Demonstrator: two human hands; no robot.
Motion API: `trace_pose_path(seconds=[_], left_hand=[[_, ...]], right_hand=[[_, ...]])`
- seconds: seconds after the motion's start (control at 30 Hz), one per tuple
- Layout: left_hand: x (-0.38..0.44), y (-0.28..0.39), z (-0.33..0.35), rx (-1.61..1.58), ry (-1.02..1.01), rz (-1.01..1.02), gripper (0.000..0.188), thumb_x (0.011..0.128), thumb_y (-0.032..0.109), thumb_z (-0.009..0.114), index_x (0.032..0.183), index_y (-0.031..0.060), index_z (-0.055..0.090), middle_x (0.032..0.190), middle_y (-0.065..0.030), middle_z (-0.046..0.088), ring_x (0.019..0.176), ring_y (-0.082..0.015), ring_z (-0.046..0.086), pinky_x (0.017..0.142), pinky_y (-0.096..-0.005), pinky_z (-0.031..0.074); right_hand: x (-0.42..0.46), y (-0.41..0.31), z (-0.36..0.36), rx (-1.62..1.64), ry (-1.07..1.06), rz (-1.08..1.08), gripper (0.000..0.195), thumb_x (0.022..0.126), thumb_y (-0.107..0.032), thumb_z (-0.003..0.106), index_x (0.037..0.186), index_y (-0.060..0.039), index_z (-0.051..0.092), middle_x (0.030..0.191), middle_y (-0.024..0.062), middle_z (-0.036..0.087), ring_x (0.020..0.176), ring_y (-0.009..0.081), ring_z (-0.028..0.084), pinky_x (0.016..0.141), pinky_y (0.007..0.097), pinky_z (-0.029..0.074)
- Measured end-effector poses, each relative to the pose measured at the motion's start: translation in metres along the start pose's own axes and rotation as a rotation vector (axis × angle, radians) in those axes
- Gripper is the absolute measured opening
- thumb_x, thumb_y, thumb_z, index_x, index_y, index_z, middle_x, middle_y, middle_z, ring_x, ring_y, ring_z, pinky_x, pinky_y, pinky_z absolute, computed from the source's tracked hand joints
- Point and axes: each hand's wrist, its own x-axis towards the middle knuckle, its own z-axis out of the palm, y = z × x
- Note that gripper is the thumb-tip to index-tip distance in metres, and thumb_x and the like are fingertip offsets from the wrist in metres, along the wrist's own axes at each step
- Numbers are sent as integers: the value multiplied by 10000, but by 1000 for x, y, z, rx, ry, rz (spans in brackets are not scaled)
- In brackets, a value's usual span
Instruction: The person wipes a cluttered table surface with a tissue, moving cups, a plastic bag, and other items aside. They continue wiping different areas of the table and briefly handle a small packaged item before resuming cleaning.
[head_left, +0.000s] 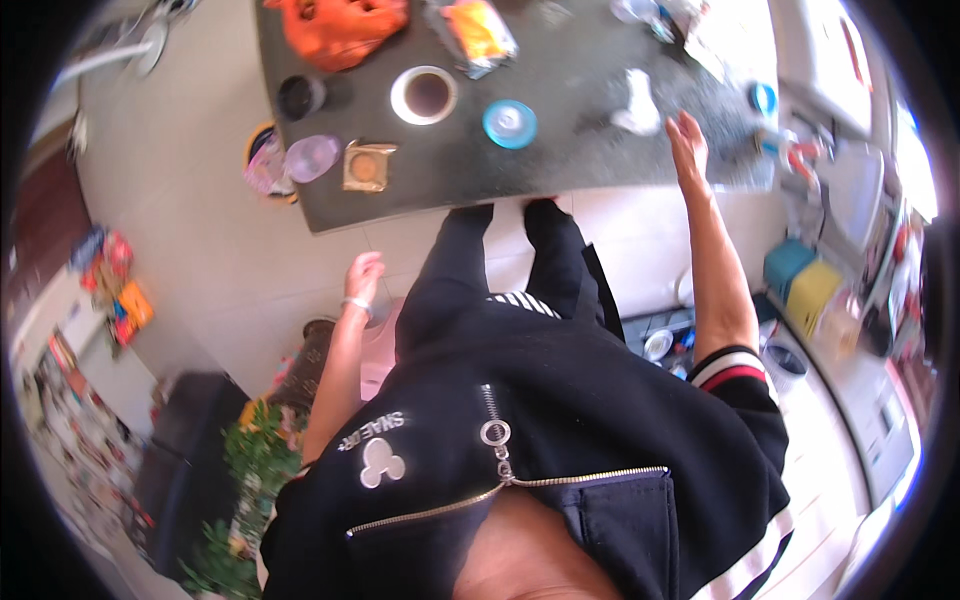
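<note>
My right hand is over the right part of a dark stone-like tabletop, and I see nothing in it. Just left of its fingers lies a crumpled white tissue or cloth. My left hand, with a pale band at the wrist, hangs in front of the table's near edge, its fingers loosely bent and holding nothing visible. A blue round lid sits mid-table. Beyond it stands a white cup of dark liquid. A wrapped round cake or biscuit rests near the edge, beside a translucent purple bowl.
An orange plastic bag, a dark cup and an orange-and-yellow packet are on the table. A blue round object is at its right end. A pink stool and leafy plants stand at my left.
</note>
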Motion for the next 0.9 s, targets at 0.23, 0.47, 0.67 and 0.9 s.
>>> trace_pose_path(seconds=[0.23,0.47,0.67,0.9], left_hand=[[-36,-18,-52,-36,60,-428,269,827,87,497,1096,89,508,880,-41,578,788,-136,565,724,-278,441],[-40,42,-56,240,-27,-394,299,833,111,504,1131,95,488,874,-32,581,803,-137,568,745,-291,440],[-8,125,-3,430,-133,-189,302,833,103,503,1134,79,485,874,-21,595,777,-104,572,685,-225,448],[-17,181,83,547,-385,-8,343,827,134,534,1157,73,466,907,-29,594,851,-131,574,752,-257,442]], right_hand=[[-94,8,-50,4,58,89,299,839,-235,553,1079,-58,577,938,75,633,870,143,583,779,254,440],[-272,156,-69,33,115,511,296,829,-229,513,1041,-40,599,898,122,642,806,174,617,741,286,467],[-455,239,-66,223,219,849,296,843,-216,526,1075,-36,567,842,38,615,740,104,573,626,235,458],[-557,255,-1,483,426,1171,252,804,-168,539,1009,-36,598,802,42,621,640,101,586,531,242,472]])
